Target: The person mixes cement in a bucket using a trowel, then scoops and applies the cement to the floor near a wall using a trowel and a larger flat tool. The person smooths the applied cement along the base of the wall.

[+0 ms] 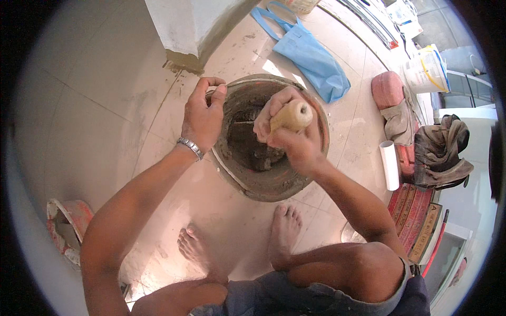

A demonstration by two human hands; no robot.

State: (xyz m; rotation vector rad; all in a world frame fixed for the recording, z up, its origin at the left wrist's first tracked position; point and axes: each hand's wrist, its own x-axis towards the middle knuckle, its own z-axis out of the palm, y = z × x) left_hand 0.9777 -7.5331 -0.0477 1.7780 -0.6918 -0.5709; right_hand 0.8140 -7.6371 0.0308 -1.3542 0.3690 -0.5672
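A round, mortar-smeared bucket stands on the floor in front of my feet, with wet grey mortar inside. My left hand grips its left rim, thumb and fingers curled over the edge. Over the right part of the bucket, my right hand is wrapped round a tool with a thick pale handle. The handle's butt end points up towards me. What sits at the lower end of this tool is hidden by the hand.
A wall corner comes down just beyond the bucket. Farther right lie a blue cloth bag, a white roll and a dark cloth heap. Boxes stand at the right, a white pail behind. A dirty red-and-white container is at the left.
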